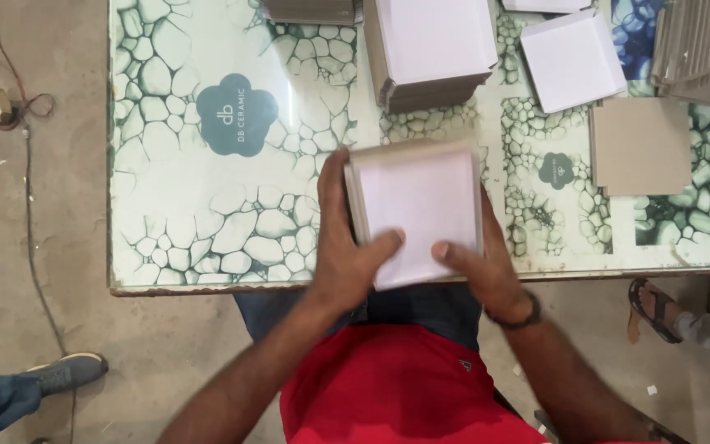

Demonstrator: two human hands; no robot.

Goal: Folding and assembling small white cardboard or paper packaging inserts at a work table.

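We grip a square white card stack over the patterned table. Our left hand clasps its left edge; our right hand clasps its right

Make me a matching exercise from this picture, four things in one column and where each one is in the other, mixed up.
Things:
1. Small stack of white-faced cards
2. Tall stack of white-topped sheets
3. Single brown card
4. Dark wristband

Places:
A. Lying flat on the table, right of the hands
B. On the right hand's wrist
C. Held between both hands, with the left hand along its left edge
D. At the table's far edge, beyond the hands

Pairs: 1-C, 2-D, 3-A, 4-B
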